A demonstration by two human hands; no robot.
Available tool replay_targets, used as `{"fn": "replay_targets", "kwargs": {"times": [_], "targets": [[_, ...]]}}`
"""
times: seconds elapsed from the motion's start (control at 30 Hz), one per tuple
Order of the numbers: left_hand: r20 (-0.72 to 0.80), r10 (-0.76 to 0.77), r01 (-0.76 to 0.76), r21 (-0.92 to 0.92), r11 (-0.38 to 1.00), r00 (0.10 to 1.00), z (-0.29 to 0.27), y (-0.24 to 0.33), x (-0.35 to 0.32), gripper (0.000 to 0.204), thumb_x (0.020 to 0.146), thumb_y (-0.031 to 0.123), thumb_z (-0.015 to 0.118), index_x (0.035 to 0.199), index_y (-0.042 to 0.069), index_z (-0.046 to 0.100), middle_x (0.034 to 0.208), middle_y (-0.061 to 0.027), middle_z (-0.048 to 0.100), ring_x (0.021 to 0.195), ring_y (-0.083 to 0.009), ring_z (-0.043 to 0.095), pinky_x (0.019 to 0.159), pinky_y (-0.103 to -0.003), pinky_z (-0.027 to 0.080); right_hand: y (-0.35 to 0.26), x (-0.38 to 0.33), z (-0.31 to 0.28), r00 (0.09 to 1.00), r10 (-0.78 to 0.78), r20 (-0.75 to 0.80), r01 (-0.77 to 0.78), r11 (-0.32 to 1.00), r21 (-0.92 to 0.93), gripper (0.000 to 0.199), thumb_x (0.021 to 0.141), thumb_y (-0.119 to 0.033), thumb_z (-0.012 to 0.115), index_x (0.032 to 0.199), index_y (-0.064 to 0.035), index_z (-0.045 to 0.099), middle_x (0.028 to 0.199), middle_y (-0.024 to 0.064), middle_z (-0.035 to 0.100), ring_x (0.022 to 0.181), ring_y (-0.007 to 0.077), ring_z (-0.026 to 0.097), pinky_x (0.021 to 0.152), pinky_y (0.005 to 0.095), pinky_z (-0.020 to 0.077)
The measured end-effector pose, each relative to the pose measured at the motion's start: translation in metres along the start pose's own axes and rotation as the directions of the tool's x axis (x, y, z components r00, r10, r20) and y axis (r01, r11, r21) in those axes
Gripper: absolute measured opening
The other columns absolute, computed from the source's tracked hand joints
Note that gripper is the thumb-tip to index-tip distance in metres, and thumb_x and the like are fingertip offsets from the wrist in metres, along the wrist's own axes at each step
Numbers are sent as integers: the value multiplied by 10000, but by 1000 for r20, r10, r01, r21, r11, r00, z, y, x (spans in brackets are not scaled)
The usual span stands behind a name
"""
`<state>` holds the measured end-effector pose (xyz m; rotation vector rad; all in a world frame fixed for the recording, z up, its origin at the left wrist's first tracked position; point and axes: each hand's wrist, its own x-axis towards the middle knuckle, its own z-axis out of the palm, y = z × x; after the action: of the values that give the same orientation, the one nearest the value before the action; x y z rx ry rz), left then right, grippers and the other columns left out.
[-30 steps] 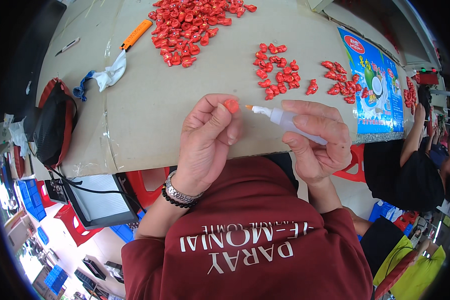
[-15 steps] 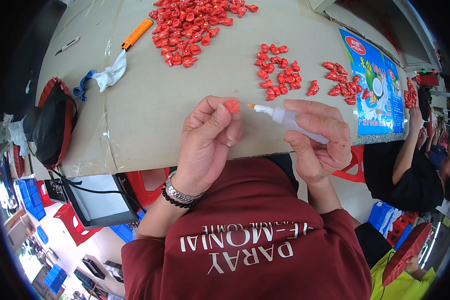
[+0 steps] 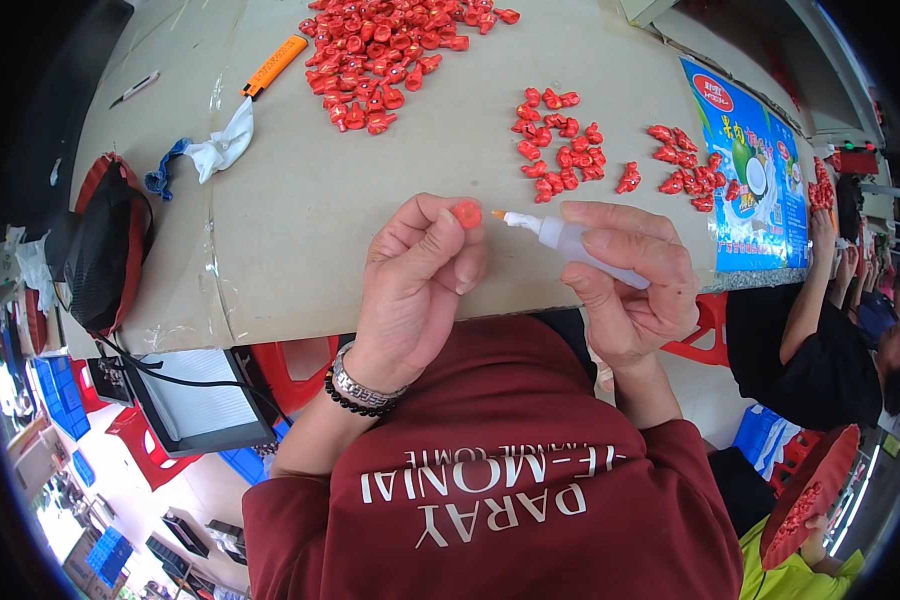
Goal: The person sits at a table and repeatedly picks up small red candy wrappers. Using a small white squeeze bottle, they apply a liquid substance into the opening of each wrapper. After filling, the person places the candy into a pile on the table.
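Between the thumb and fingers of my left hand (image 3: 415, 275) is a small red piece (image 3: 467, 214), its paler side showing. My right hand (image 3: 638, 285) grips a translucent white squeeze bottle (image 3: 582, 245), probably glue, tilted with its orange-tipped nozzle towards that piece. A narrow gap separates the tip from the piece. Both hands are above the near edge of the covered table (image 3: 300, 250). Beyond them lie a small group of glossy red figurine-like parts (image 3: 573, 157) and one single red part (image 3: 628, 178).
A large heap of red parts (image 3: 380, 50) lies at the far side. Left of it are an orange utility knife (image 3: 275, 66), a white cloth (image 3: 222, 145), a pen (image 3: 135, 88) and a dark mesh bag (image 3: 110, 245). At right, more red parts (image 3: 685, 165) border a blue printed sheet (image 3: 750, 180); other people sit beyond.
My right hand and the bottle have shifted slightly left, bringing the nozzle a little nearer the red piece. At lower right, another person's red tray has tilted, showing small red pieces in it.
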<state>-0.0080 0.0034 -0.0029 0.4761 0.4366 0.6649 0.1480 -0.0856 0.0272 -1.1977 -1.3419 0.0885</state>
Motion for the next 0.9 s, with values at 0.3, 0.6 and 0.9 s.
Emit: {"fn": "replay_targets", "kwargs": {"times": [0.3, 0.6, 0.9], "targets": [[-28, 20, -20, 16, 1000, 999, -3, 0, 1, 129, 962, 156, 568, 1012, 43, 605, 828, -20, 589, 619, -90, 457, 577, -240, 359, 4, 2, -3, 986, 156, -52, -142, 968, 205, 287, 834, -121, 725, 1004, -13, 520, 1032, 223, 616, 778, 196, 629, 649, 262, 505], [-20, 102, -100, 78, 992, 995, -9, 1, 3, 153, 941, 153, 594, 1057, 54, 589, 896, -28, 591, 653, -96, 470, 577, -234, 358, 19, 12, -19, 773, 634, 21, -507, 598, 621, 519, 788, -64, 729, 1259, 16, 527, 1057, 82, 576, 822, 179, 575, 700, 290, 461], [-5, 109, -108, 67, 992, 994, -15, -1, 5, 149, 958, 141, 569, 1054, 29, 587, 885, -11, 598, 645, -95, 481, 574, -229, 366, 42, 32, -21, 777, 624, 81, -629, 774, 76, 201, 768, 69, 644, 925, -31, 568, 854, 58, 626, 729, 180, 650, 580, 276, 477]]}}
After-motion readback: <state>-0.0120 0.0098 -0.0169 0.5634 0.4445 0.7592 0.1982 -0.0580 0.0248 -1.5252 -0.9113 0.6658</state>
